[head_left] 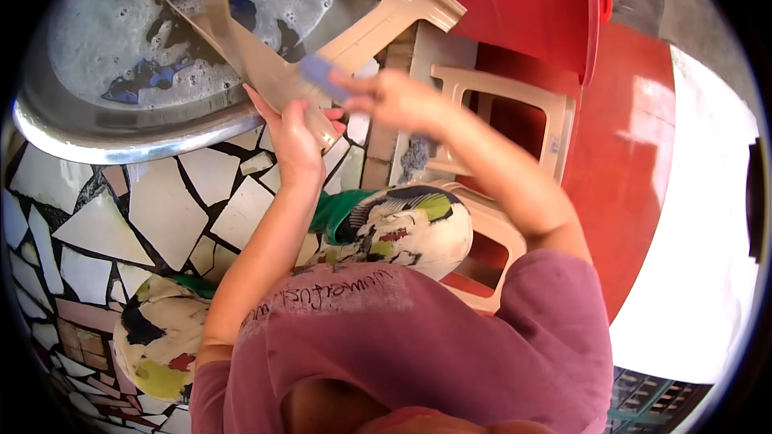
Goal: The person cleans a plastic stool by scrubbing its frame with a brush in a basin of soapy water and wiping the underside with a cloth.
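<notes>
A beige plastic stool (394, 4) is tilted over a metal basin (137, 141) of soapy water, its legs reaching toward me. My left hand (296, 141) grips the end of one leg near the basin's rim. My right hand (398, 100) is closed around a blue sponge-like block (320, 76), which is against or just above the stool's frame. Motion blurs the block and the fingers, so its exact kind is unclear. Foam and a dark blue item (145, 80) show in the water; I cannot make out what that item is.
More beige stools (555, 128) stand to the right, by a large red tub (531, 8). A grey scrubby lump (416, 157) lies near my right forearm. Broken-tile paving (173, 209) covers the ground at left, and a red floor (619, 161) lies at right.
</notes>
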A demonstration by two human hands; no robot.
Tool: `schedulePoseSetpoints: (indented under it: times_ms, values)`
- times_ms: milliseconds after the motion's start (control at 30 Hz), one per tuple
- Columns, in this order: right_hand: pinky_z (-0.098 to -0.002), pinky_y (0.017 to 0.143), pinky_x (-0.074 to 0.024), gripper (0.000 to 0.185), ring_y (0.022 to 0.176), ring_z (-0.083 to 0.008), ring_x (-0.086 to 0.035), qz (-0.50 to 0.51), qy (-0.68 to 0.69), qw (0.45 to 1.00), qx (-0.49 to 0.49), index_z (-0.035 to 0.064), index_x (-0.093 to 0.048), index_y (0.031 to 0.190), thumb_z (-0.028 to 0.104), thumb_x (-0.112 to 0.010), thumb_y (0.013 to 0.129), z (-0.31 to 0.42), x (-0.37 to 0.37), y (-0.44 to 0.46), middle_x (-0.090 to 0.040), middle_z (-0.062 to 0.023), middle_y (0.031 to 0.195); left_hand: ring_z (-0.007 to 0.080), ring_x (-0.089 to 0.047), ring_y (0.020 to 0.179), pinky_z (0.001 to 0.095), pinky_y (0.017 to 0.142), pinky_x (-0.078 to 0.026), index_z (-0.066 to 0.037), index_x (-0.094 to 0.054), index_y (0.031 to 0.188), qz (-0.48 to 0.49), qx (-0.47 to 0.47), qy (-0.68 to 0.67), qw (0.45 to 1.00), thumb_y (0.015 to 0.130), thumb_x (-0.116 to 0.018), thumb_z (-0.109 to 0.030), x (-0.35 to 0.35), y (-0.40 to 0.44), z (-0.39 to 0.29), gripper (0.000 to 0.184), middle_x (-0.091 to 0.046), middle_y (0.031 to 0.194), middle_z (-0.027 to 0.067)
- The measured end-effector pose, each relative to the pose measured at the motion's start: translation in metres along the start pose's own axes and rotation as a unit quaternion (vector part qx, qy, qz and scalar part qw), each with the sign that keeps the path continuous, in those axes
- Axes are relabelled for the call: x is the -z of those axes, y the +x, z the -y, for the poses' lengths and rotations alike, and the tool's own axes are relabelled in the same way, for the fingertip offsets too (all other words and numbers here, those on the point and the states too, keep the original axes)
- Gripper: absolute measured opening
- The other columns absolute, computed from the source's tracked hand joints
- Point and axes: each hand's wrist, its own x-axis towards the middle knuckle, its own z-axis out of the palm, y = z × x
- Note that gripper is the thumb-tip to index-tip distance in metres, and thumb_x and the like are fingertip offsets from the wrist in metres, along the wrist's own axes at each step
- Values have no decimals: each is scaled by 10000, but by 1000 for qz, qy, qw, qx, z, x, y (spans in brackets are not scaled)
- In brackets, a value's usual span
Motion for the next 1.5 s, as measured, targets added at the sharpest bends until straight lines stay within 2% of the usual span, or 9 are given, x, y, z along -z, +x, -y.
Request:
schedulePoseSetpoints:
  times_ms: [133, 200, 233, 433, 567, 633, 833, 967, 1500]
  values:
    - [-349, 893, -493, 475, 980, -224, -660, -89, -49, 977, -187, 148, -470, 1376, 276, -561, 927, -58, 67, 11, -650, -143, 1153, 305, -632, 678, 382, 524, -539, -215, 178, 1479, -6, 4, -3, 1000, 857, -413, -103, -5, -4, -4, 866, -510, 1146, 229]
    - [-352, 972, -445, 492, 1090, -233, -616, -61, -76, 989, -108, 130, -464, 1377, 271, -578, 920, -55, 41, 20, -630, -134, 1200, 316, -640, 726, 405, 532, -548, 0, -326, 1221, -28, 0, 22, 999, 856, -411, -158, -8, -6, -6, 407, -540, 1028, 202]
    - [-350, 1015, -406, 482, 1145, -239, -582, -35, -72, 993, 83, 144, -482, 1365, 267, -590, 911, -20, -6, 9, -604, -147, 1236, 316, -640, 726, 405, 532, -548, 0, -326, 1221, -25, 1, 17, 1000, 856, -411, -158, -8, -5, -3, 407, -540, 1028, 202]
    - [-321, 915, -477, 462, 968, -188, -661, -99, 2, 990, -99, 85, -483, 1359, 216, -550, 920, -89, 61, 51, -681, -107, 1101, 326, -635, 748, 409, 554, -553, -3, -294, 1255, -21, -8, 34, 999, 824, -385, -118, -9, -9, -9, 455, -526, 1055, 224]
    - [-366, 938, -454, 478, 1015, -313, -635, -79, -82, 986, 119, 181, -492, 1353, 273, -592, 895, -46, 0, 47, -642, -174, 1130, 329, -636, 752, 414, 557, -554, -4, -278, 1260, -23, -7, 29, 999, 821, -383, -113, -3, -7, -4, 464, -526, 1062, 227]
    - [-370, 932, -459, 494, 1014, -316, -630, -11, -73, 996, 50, 219, -491, 1357, 321, -586, 883, 10, -2, 24, -643, -178, 1121, 304, -633, 711, 387, 523, -542, -183, 190, 1475, 1, -2, 8, 1000, 836, -387, -98, 2, -3, 0, 866, -500, 1159, 243]
    - [-368, 942, -465, 486, 1015, -279, -640, -116, -44, 982, -144, 156, -481, 1365, 291, -577, 907, -67, 60, 34, -658, -186, 1090, 294, -632, 727, 385, 528, -543, -187, 189, 1476, -3, 0, 22, 1000, 846, -388, -111, -2, -6, -6, 858, -501, 1171, 225]
    - [-372, 938, -450, 475, 1023, -330, -623, -46, -109, 993, 31, 191, -484, 1361, 295, -576, 907, -13, -2, 13, -640, -187, 1119, 297, -631, 727, 386, 530, -544, -187, 190, 1476, 7, -2, 2, 1000, 848, -390, -109, 3, -3, -1, 858, -496, 1183, 219]
    - [-403, 860, -481, 479, 976, -331, -635, -6, -217, 969, -117, 238, -500, 1350, 317, -582, 885, -44, 66, 12, -659, -196, 1034, 269, -616, 718, 375, 529, -541, -195, 181, 1479, 7, -5, 13, 1000, 849, -394, -99, 1, -2, -3, 858, -482, 1210, 198]
